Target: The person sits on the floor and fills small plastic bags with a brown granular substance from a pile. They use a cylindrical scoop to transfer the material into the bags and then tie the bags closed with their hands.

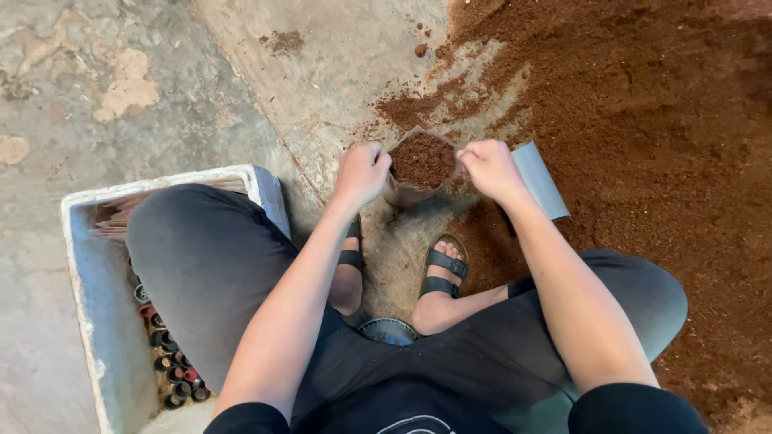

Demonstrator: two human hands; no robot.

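Observation:
A clear plastic bag (420, 165) filled with reddish-brown substrate stands on the concrete floor in front of my feet. My left hand (362, 170) pinches the bag's left rim with closed fingers. My right hand (490, 167) grips the right rim the same way. Between the two hands the mouth of the bag is held open and the brown fill shows to the top. A grey flat scoop (540, 180) lies on the floor just right of my right hand, partly hidden by it.
A large heap of brown substrate (643, 120) covers the floor on the right. At my left knee stands a white foam box (88, 273) holding several small dark rings and caps (173, 370). My sandalled feet (442, 277) rest near the bag.

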